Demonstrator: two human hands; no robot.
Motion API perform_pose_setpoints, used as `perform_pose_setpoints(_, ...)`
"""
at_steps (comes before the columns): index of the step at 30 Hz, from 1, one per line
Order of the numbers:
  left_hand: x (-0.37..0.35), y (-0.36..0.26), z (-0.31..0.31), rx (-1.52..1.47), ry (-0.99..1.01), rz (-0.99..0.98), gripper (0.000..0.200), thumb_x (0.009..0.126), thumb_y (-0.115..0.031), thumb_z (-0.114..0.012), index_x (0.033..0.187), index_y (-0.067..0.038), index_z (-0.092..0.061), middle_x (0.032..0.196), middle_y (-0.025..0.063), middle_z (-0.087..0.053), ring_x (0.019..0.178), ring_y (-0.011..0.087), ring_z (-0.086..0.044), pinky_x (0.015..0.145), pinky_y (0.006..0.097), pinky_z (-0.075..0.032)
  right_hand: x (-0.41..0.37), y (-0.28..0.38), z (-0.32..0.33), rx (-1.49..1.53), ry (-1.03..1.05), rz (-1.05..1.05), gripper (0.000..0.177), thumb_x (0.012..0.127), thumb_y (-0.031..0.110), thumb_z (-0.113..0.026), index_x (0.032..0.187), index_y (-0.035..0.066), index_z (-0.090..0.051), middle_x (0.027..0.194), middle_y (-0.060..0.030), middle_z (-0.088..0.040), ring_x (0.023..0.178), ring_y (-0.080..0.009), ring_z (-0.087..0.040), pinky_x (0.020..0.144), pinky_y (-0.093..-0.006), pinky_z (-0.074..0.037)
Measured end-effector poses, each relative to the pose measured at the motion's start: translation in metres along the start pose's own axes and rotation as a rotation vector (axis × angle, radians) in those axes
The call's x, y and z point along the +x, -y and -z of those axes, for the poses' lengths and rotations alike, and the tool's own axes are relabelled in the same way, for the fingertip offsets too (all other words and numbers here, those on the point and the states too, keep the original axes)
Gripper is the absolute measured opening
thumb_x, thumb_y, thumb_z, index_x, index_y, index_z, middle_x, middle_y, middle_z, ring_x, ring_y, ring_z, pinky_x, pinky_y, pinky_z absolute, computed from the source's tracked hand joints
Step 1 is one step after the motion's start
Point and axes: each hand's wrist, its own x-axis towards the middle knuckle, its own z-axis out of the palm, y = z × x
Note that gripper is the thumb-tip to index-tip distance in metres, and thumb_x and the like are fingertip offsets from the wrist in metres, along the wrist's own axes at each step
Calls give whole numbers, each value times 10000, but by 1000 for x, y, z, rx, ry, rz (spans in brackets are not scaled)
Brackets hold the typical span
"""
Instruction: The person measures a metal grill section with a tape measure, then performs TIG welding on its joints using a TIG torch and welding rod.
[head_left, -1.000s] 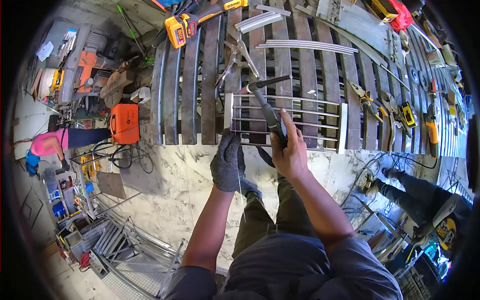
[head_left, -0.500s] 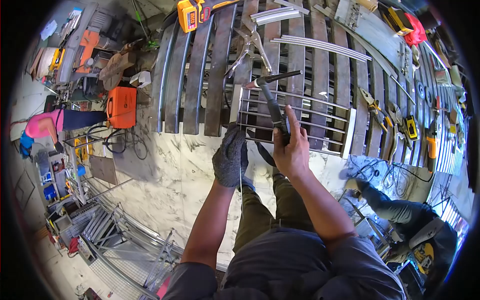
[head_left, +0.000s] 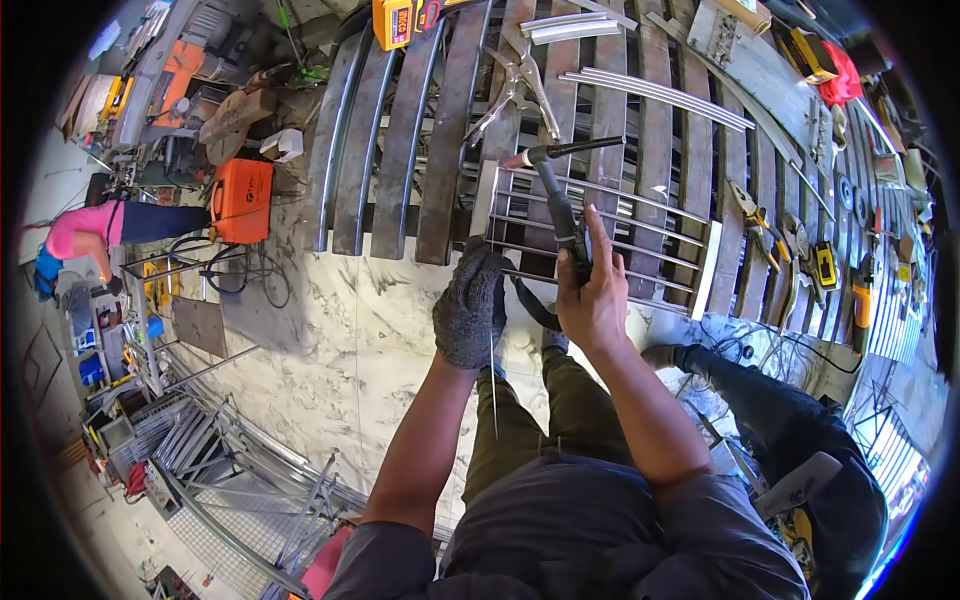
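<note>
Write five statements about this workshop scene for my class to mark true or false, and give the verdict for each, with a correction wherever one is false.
1. The right hand holds a welding torch over the barred metal frame. True.
2. The left hand is bare. False: it wears a dark grey knitted glove.
3. A thin rod sticks out from the left hand towards the person's body. True.
4. The locking pliers lie on the slatted metal bench. True.
5. The orange case stands on the slatted metal bench. False: it stands on the floor, beside some cables.
</note>
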Motion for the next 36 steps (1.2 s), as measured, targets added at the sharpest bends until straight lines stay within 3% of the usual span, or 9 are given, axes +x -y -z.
perform_pose_setpoints(6,3,-1,0,-4,-13,-1,406,980,-32,-724,1383,-65,-680,1459,180,-689,1292,350,-723,961,410,-648,3,-3,-5,-61,-91,115,708,1061,134,-666,1689,47,-352,1060,-243,-785,914,-420,-753,996,-510,-486)
perform_pose_setpoints(13,3,-1,0,45,14,-3,499,934,-23,-717,1428,-75,-672,1476,179,-684,1209,344,-756,892,414,-650,1,1,-1,-90,-25,70,691,1082,166,-646,1694,54,-345,1009,-244,-783,911,-424,-756,1007,-525,-488)
perform_pose_setpoints(16,5,-6,4,40,42,25,412,975,-20,-718,1383,-64,-677,1434,185,-694,1319,348,-711,978,411,-644,1,2,-1,-100,-17,60,696,1088,180,-643,1703,72,-334,970,-234,-780,912,-422,-757,1016,-533,-487)
perform_pose_setpoints(36,4,-8,-1,50,23,39,478,978,-1,-701,1446,-92,-661,1463,180,-692,1290,351,-719,944,437,-642,0,-1,-6,-120,-20,69,718,1078,175,-657,1708,95,-322,1003,-187,-791,892,-392,-760,973,-537,-496)
